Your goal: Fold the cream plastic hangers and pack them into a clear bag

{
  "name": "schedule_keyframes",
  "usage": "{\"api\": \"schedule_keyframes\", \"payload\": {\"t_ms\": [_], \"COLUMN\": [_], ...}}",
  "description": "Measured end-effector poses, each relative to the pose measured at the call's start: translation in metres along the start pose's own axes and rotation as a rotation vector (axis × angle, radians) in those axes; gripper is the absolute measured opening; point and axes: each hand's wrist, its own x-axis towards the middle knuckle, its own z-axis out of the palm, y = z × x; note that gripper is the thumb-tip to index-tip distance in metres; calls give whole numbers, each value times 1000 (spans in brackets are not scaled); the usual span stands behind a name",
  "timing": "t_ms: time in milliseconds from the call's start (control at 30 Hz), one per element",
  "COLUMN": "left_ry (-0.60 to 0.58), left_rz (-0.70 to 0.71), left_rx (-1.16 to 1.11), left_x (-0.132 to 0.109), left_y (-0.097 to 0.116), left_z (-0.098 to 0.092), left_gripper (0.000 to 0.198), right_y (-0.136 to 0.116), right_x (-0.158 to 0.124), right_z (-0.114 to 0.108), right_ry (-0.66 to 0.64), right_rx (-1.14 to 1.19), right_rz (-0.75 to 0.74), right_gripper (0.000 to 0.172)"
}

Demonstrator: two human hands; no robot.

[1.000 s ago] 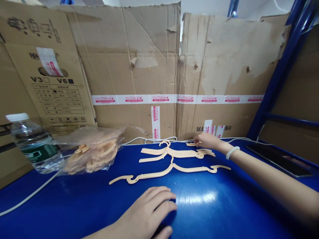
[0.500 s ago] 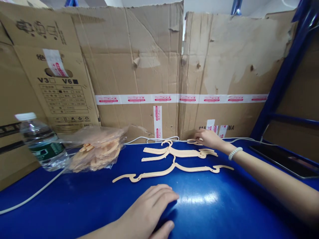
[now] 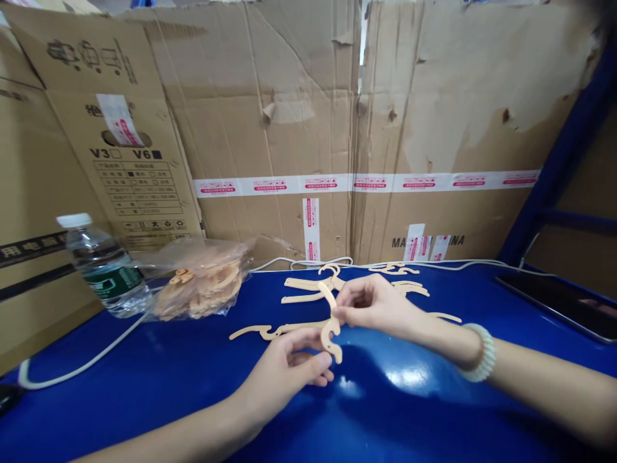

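Note:
My right hand (image 3: 378, 302) pinches a beige hanger arm (image 3: 331, 331), a curved piece with a notched, hook-like lower end, and holds it upright above the table. Around its lower end, my left hand (image 3: 296, 360) has thumb and curled fingers closing in and touching it. Behind the hands, a beige folding hanger (image 3: 308, 284) with a hook on top lies flat. Another hanger (image 3: 248, 331) lies nearer, its middle covered by my hands. Small loose hanger pieces (image 3: 395, 269) rest at the back of the table.
On the left stand a water bottle (image 3: 108, 270) and a clear plastic bag (image 3: 207, 283) full of beige pieces. A white cable (image 3: 81, 379) runs over the blue table (image 3: 183, 399). Cardboard (image 3: 270, 128) walls the back. A dark phone-like slab (image 3: 554, 305) lies right.
My right hand has come from the back of the table toward me, bringing a hanger arm. My left hand has risen to meet it and curled its fingers. The view has shifted slightly.

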Motion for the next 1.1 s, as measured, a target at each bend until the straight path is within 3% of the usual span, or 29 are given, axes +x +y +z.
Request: {"api": "schedule_keyframes", "payload": {"t_ms": [67, 167, 233, 300, 400, 600, 733, 833, 933, 1100], "left_ry": [3, 46, 86, 114, 126, 145, 219, 272, 267, 247], "left_rz": [2, 23, 41, 49, 50, 46, -13, 18, 78, 61], "left_rx": [-12, -19, -10, 1, -46, -134, -212, -234, -256, -372], "left_x": [-3, -5, -6, -7, -7, -10, -16, -17, -15, -15], "left_y": [0, 3, 7, 14, 22, 19, 13, 14, 15, 14], "left_z": [1, -1, -5, -9, -14, -22, -30, -37, -41, -40], "left_gripper": [38, 31, 28, 26, 24, 26, 27, 30, 30, 31], "right_y": [-3, -1, 6, 19, 44, 67, 50, 33, 24, 24], "right_x": [-3, 1, 5, 8, 8, 5, -3, -21, -43, -63], "right_z": [14, 8, -9, -28, -50, -58, -59, -60, -57, -49], "right_ry": [-5, 1, 69, 137, 93, 57, 60, 114, 196, 291], "right_rx": [52, -29, -291, -702, -898, -951, -894, -766, -604, -612], "right_rz": [-4, -37, -104, -165, -140, -83, -84, -121, -185, -274], "right_gripper": [19, 25, 26, 19, 8, 8, 5, 6, 16, 17]}}
